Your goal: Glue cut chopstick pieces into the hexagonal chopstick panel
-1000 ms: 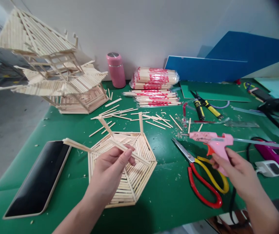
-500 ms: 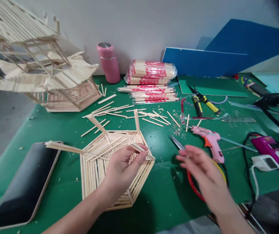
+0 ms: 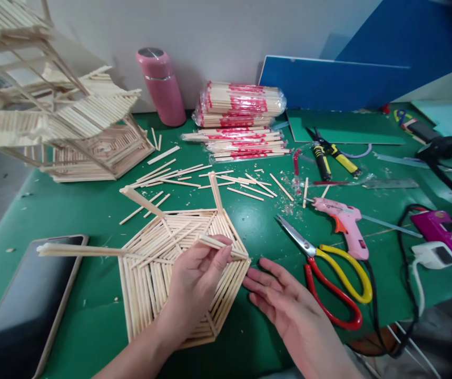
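Observation:
A hexagonal panel of wooden sticks (image 3: 150, 295) lies in front of me, with several posts of bundled sticks (image 3: 144, 200) standing out from its far and left corners. Over its right half, my left hand (image 3: 200, 279) pinches a short bundle of wooden sticks (image 3: 215, 242) between thumb and fingers. The far end of that bundle is hidden behind the fingers. At the panel's right corner my right hand (image 3: 285, 305) is open, palm turned inward, its fingertips close to the edge. Scissors (image 3: 308, 250) with red and yellow handles lie to its right.
Loose sticks (image 3: 186, 176) and wrapped chopsticks (image 3: 245, 110) lie behind. A stick pavilion model (image 3: 87, 126) and pink flask (image 3: 163, 89) stand back left; a phone (image 3: 28, 310) lies left. Right are a pink glue gun (image 3: 340, 221), pliers (image 3: 331, 155) and a purple power strip (image 3: 443, 234).
My right hand has moved left and down, from above the scissors to the panel's right corner, uncovering the scissors. My left hand keeps its pinch. The view has shifted slightly.

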Demonstrator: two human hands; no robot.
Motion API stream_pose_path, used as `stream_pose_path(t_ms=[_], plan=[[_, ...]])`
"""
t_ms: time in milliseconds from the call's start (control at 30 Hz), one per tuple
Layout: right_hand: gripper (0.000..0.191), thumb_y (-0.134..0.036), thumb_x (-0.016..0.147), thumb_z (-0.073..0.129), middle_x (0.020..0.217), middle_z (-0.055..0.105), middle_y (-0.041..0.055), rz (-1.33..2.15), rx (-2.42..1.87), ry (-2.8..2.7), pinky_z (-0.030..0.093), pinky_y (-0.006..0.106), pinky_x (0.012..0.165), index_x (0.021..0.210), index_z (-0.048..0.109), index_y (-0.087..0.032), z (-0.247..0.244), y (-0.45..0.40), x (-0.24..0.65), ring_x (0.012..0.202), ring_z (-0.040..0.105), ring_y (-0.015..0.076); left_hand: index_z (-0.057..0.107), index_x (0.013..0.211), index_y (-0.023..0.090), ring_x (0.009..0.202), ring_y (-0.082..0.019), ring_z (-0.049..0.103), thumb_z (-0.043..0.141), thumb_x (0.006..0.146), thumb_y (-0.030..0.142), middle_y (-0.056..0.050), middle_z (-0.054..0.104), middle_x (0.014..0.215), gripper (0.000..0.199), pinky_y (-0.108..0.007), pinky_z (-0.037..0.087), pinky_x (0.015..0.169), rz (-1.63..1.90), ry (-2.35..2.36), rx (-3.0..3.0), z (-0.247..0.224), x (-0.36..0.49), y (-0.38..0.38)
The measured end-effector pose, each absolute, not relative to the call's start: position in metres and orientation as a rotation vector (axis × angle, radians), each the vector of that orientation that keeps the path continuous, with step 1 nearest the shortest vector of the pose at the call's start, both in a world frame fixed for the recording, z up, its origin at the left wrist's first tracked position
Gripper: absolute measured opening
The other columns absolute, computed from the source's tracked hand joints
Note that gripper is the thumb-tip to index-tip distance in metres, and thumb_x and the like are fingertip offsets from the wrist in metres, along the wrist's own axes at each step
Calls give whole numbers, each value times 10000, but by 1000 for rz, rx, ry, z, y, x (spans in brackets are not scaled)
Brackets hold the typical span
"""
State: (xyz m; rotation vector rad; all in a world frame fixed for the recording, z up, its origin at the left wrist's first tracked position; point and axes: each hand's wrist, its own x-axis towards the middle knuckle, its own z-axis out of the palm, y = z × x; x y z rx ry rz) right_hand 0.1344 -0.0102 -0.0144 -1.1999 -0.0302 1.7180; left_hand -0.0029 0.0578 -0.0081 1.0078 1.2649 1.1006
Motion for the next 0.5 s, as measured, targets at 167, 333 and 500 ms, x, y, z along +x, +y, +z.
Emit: stream_pose_path(t_ms=[167,333,500], plan=[[412,-205,696,658,1118,598,104,1696,-1216,-3,427,322,762,1080,513,-191,-15,-13,130,1042,546,241,683,702,154,563,-107,583,623,666,56,-14,649,699,120,-151,467,570,1134,1290,1076,-10,-6,57],[441,-193,681,669,1132,593,101,1690,-1218,-20,414,266,649,1098,526,-193,-16,-12,126,894,586,186,673,718,179,557,-102,583,599,688,52,12,637,650,150,-146,464,572,1120,1304,1114,-10,-7,57],[426,-189,664,673,1068,615,90,1671,-1225,-53,399,248,625,1074,558,-193,-18,-9,124,773,563,142,684,681,175,557,-111,574,634,640,32,6,640,656,156,-162,459,566,1142,1299,1019,-7,-7,59]])
